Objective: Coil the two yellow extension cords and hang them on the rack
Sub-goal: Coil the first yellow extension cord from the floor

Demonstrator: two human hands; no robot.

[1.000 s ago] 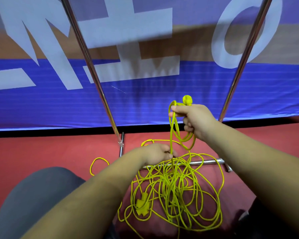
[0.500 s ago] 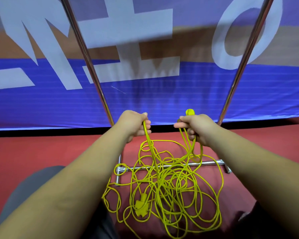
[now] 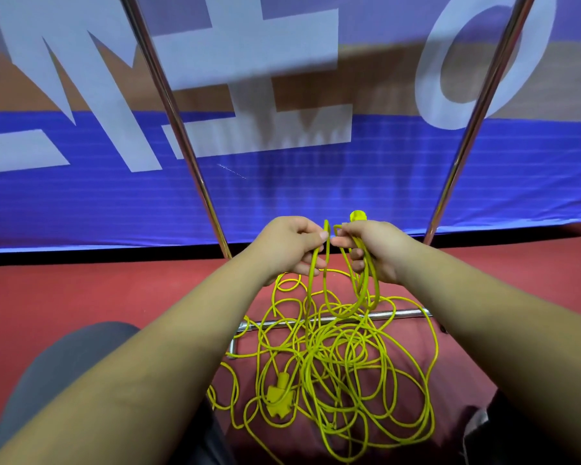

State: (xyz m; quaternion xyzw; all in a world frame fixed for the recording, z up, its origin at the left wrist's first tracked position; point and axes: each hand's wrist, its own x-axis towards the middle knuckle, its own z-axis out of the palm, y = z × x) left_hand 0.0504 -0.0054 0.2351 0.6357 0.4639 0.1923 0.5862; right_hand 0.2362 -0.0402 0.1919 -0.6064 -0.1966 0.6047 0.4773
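My left hand (image 3: 292, 246) has swung in from the left to meet my right hand (image 3: 378, 255) at centre frame, bringing the length it drew out half a second ago. Its grip pinches that strand between thumb and fingers. The right's grip is curled round a few hanging loops (image 3: 363, 293), with the plug (image 3: 358, 215) poking up above it. I judge another turn is about to join the coil. Most of the yellow extension cord (image 3: 342, 370) lies tangled on the red floor (image 3: 81, 297), across the rack (image 3: 316, 321) base bar in the lower centre of the frame, and nothing is hung yet.
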